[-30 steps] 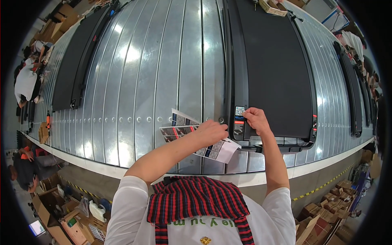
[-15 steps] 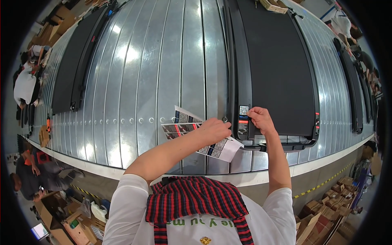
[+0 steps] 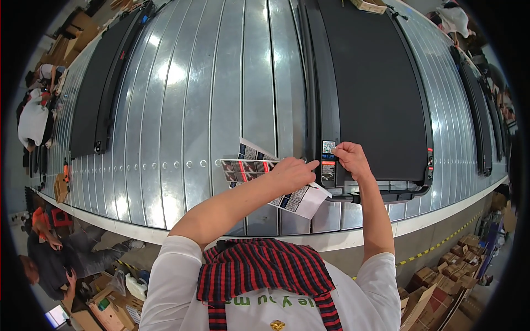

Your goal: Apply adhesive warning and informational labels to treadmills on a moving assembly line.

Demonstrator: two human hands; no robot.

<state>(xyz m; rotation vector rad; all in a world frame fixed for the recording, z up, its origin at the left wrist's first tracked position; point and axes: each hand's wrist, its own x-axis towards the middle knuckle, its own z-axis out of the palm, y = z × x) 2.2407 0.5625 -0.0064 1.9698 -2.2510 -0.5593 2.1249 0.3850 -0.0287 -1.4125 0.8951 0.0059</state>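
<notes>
A flat black treadmill base (image 3: 381, 94) lies on the metal slatted surface, its dark belt bordered by side rails. On the near end of its left rail sits a label (image 3: 328, 169) with a square code on top and a red band below. At the label's upper right edge, my right hand (image 3: 353, 159) is closed in a pinch. My left hand (image 3: 295, 172) is closed on several printed sticker sheets (image 3: 243, 172), its forefinger reaching toward the rail. The sheets fan out under that hand, and their lower white corner (image 3: 317, 201) overlaps the surface near the base's front corner.
Another black base (image 3: 102, 83) lies at the far left, and more dark parts (image 3: 472, 110) at the right. A small open box (image 3: 369, 5) rests on the belt's far end. Cartons (image 3: 441, 270) stand below right. Other people (image 3: 52, 254) are at the left.
My left forefinger has stretched out to the right toward the rail, and the sheets have tilted slightly. My right hand keeps its pinch at the label. A person at lower left has shifted.
</notes>
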